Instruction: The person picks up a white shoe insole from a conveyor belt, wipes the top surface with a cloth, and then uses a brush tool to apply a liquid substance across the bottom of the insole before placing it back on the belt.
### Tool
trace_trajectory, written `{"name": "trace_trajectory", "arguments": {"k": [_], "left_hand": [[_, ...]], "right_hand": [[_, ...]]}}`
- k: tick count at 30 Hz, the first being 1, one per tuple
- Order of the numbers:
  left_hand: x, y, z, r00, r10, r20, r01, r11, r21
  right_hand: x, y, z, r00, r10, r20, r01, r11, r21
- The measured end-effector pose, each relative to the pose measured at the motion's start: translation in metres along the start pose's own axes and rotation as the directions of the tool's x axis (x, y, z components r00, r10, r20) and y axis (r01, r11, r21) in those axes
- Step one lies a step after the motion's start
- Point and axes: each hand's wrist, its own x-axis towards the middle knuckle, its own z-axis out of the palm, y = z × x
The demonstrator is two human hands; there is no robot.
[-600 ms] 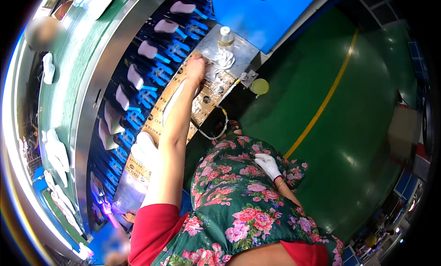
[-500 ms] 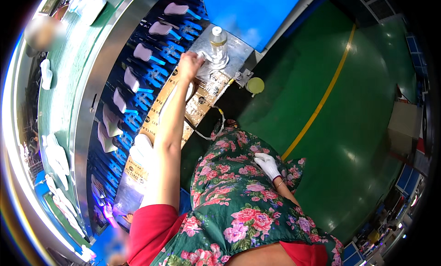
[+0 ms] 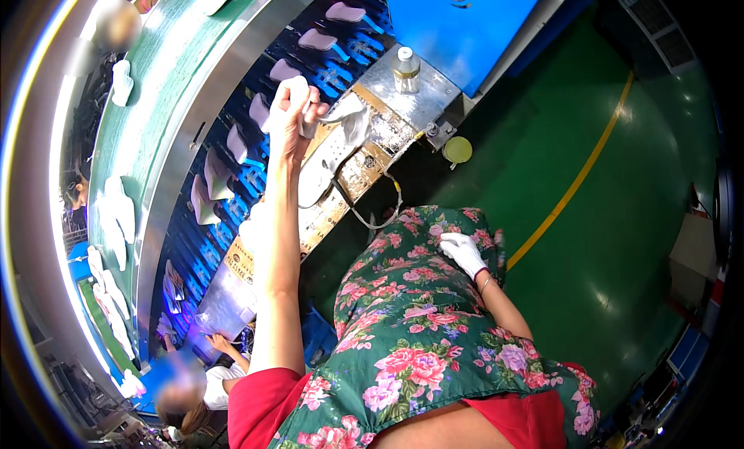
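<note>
The left hand [image 3: 291, 119] reaches out over the counter [image 3: 403, 100], its grip closed around a white cloth [image 3: 345, 115]. The gloved right hand [image 3: 463, 251] rests loosely curled on the floral apron [image 3: 411, 333], holding nothing.

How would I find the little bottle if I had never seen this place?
Start at the big blue machine box at the top. Right below it is a shiny metal shelf, and the little bottle stands upright on it. It is the only clear bottle with a pale cap there; the things near the left hand are flat white shoe soles and a crumpled white cloth.
</note>
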Motion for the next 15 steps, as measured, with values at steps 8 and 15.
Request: {"name": "trace_trajectory", "arguments": {"k": [8, 15], "left_hand": [[0.052, -0.043, 0.002, 0.988, -0.12, -0.095, 0.151, 0.863, 0.482], [0.107, -0.135, 0.015, 0.966, 0.191, 0.175, -0.25, 0.505, 0.826]], "right_hand": [[-0.004, -0.003, -0.011, 0.994, -0.017, -0.107, 0.012, 0.999, -0.05], [-0.034, 0.039, -0.004, 0.968, 0.111, -0.227, -0.093, 0.992, 0.088]]}}
